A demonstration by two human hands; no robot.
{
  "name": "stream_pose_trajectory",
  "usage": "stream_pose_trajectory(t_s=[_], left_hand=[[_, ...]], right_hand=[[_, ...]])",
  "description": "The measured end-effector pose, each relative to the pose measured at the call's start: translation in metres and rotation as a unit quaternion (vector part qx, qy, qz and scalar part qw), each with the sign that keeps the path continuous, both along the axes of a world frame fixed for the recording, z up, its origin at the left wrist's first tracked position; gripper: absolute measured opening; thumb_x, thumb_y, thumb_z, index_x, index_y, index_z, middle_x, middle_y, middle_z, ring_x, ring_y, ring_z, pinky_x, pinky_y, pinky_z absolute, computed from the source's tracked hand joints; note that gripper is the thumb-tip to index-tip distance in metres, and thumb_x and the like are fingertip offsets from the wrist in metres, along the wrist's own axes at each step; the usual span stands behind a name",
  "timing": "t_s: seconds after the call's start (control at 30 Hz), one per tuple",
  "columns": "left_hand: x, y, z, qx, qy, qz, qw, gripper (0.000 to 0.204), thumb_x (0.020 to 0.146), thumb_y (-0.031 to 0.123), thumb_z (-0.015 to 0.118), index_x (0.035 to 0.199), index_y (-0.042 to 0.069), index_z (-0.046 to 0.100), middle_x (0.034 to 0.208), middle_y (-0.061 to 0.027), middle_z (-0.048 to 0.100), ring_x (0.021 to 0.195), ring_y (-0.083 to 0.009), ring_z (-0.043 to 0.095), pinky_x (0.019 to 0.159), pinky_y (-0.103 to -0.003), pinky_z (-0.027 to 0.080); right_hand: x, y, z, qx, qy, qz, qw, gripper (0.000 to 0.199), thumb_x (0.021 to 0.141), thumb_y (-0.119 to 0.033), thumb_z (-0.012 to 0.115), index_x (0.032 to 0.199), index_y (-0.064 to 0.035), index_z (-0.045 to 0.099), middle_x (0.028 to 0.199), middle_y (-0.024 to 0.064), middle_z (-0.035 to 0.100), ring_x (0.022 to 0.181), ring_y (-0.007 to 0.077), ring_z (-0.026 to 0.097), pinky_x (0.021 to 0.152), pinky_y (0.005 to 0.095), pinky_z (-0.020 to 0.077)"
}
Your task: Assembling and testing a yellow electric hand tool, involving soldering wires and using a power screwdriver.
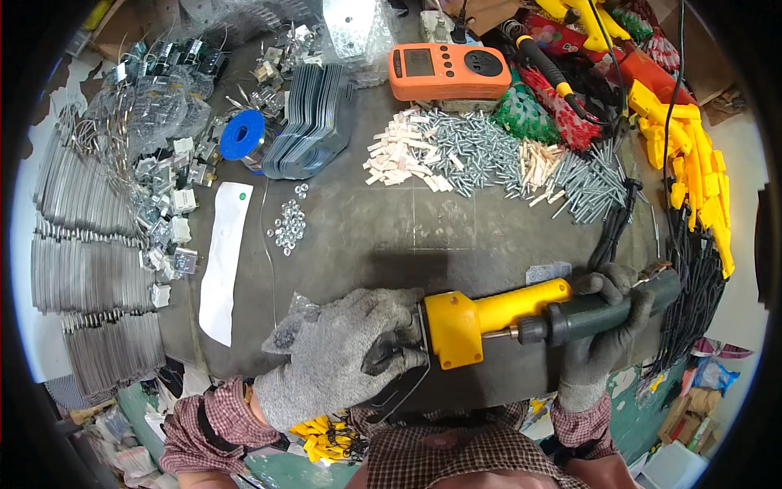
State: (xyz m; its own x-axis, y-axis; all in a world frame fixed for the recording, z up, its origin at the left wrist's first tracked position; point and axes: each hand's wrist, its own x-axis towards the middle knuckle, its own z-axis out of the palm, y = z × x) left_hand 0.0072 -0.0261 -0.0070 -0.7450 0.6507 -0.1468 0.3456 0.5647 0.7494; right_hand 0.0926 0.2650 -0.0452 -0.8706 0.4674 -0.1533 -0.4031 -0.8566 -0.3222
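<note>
My left hand (338, 354), in a grey knitted glove, grips the dark metal end of a yellow-handled tool (458, 330). The tool has a boxy yellow housing with screw holes in its corners, and its handle points right. My gloved right hand (607, 326) is wrapped round a dark green electric screwdriver (582, 316) lying almost level. Its bit reaches left to the housing's side, just below the handle; whether it sits in a screw I cannot tell. The fingers of my left hand partly cover the metal end.
Piles of screws (476, 151) and pale strips (403, 155) lie mid-table, behind them an orange meter (448, 72). Bent metal plates (314, 122) and a blue spool (244, 136) stand back left. Yellow handles (700, 163) and black cables (692, 301) crowd the right. Stacked metal plates (85, 265) line the left.
</note>
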Motion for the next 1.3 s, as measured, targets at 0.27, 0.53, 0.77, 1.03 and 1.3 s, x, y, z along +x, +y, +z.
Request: stream_pose_trajectory(t_s=[0.27, 0.53, 0.77, 1.03, 1.3], left_hand=[[-0.001, 0.001, 0.006, 0.032, -0.041, -0.021, 0.998, 0.034, 0.078, 0.023, 0.086, 0.103, 0.01, 0.067, 0.131, -0.0123, 0.065, 0.11, -0.0333, 0.067, 0.094, -0.041, 0.054], [-0.065, -0.051, 0.003, -0.231, 0.361, 0.087, 0.899, 0.028, 0.093, 0.03, 0.066, 0.112, 0.01, 0.072, 0.107, -0.0116, 0.065, 0.107, -0.0324, 0.061, 0.091, -0.046, 0.049], [-0.086, -0.042, -0.001, -0.316, 0.367, 0.019, 0.875, 0.024, 0.081, 0.013, 0.068, 0.105, 0.008, 0.067, 0.105, -0.0133, 0.063, 0.103, -0.0348, 0.059, 0.091, -0.05, 0.042], [-0.036, -0.005, 0.015, -0.072, 0.247, 0.018, 0.966, 0.014, 0.081, 0.008, 0.069, 0.093, 0.009, 0.062, 0.1, -0.0106, 0.062, 0.102, -0.0313, 0.059, 0.094, -0.045, 0.044], [0.005, 0.008, 0.004, -0.018, 0.137, 0.018, 0.99, 0.02, 0.082, 0.008, 0.072, 0.1, 0.007, 0.065, 0.107, -0.0124, 0.064, 0.101, -0.0357, 0.061, 0.091, -0.046, 0.048]], right_hand=[[0.01, 0.005, -0.002, -0.036, 0.031, -0.002, 0.999, 0.025, 0.099, -0.024, 0.067, 0.114, -0.0109, 0.052, 0.099, 0.0023, 0.05, 0.087, 0.0156, 0.054, 0.099, 0.0407, 0.0485], [-0.002, 0.021, 0.012, 0.082, 0.07, 0.044, 0.993, 0.065, 0.101, -0.047, 0.059, 0.149, -0.0068, 0.042, 0.131, 0.0119, 0.064, 0.106, 0.0255, 0.066, 0.112, 0.054, 0.0415], [-0.033, 0.018, 0.006, 0.071, 0.056, -0.002, 0.996, 0.032, 0.101, -0.035, 0.062, 0.125, -0.0141, 0.055, 0.114, 0.0054, 0.06, 0.098, 0.0154, 0.061, 0.096, 0.0466, 0.0507], [-0.033, 0.015, 0.003, 0.036, 0.03, 0.006, 0.999, 0.029, 0.1, -0.03, 0.063, 0.123, -0.0145, 0.054, 0.108, 0.0041, 0.058, 0.092, 0.0147, 0.057, 0.092, 0.0409, 0.0501], [-0.033, 0.012, 0.004, 0.016, 0.056, 0.032, 0.998, 0.027, 0.101, -0.029, 0.063, 0.123, -0.0146, 0.055, 0.11, 0.0042, 0.058, 0.095, 0.0161, 0.058, 0.096, 0.0424, 0.0498]])
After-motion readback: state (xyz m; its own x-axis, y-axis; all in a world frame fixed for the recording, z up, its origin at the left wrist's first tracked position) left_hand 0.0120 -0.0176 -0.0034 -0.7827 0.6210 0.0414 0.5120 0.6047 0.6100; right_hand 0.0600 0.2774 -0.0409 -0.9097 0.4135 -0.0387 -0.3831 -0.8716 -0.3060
